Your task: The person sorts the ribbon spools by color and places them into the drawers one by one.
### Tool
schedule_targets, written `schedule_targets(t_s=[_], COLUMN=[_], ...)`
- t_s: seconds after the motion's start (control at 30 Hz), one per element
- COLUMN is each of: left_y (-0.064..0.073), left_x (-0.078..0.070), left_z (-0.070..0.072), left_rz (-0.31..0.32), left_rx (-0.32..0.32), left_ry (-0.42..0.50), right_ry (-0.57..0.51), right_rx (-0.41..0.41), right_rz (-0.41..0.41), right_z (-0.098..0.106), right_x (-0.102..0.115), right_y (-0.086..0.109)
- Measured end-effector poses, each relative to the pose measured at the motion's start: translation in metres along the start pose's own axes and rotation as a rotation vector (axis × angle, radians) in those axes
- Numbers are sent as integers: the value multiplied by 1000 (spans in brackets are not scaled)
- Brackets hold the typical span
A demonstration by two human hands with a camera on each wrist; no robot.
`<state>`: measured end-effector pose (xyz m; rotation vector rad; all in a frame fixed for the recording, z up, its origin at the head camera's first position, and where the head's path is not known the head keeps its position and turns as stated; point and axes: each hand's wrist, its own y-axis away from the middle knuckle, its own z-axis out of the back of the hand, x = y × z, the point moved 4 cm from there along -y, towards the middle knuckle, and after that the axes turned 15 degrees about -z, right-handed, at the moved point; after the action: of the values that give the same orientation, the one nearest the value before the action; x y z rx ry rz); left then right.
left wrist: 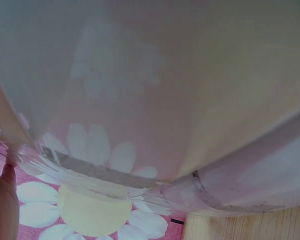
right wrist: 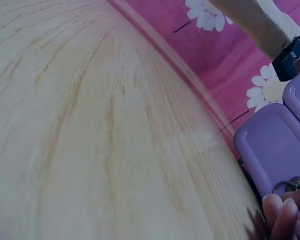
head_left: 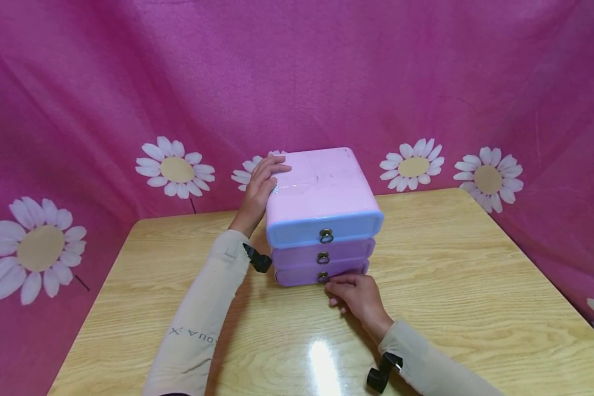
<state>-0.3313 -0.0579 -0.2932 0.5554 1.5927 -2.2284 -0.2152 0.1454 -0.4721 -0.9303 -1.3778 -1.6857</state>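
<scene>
A small plastic drawer chest with a pink top stands on the table. Its top drawer is blue, and the two below are purple, each with a brass ring pull. My left hand rests on the chest's upper left edge, fingers stretched over the top. At the bottom drawer, my right hand pinches the ring pull between thumb and fingertips. The chest's glossy side fills most of the left wrist view. All the drawers look pushed in.
The wooden table extends around the chest. Behind it hangs a magenta cloth printed with white daisies. A black wrist mount sticks out from the left sleeve, close to the chest's front left corner; another sits on the right sleeve.
</scene>
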Motion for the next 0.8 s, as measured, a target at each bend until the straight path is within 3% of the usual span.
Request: schedule_targets(t_s=[0.63, 0.8], left_y=[-3, -2], left_x=[-4, -3], left_z=[-1, -1], left_rz=[0, 43], left_rx=[-1, 7], left_ry=[-2, 0], right_ry=[-29, -7], right_rx=[8, -8], right_rz=[-16, -8], right_z=[33, 41], right_x=[4, 6], right_y=[11, 14])
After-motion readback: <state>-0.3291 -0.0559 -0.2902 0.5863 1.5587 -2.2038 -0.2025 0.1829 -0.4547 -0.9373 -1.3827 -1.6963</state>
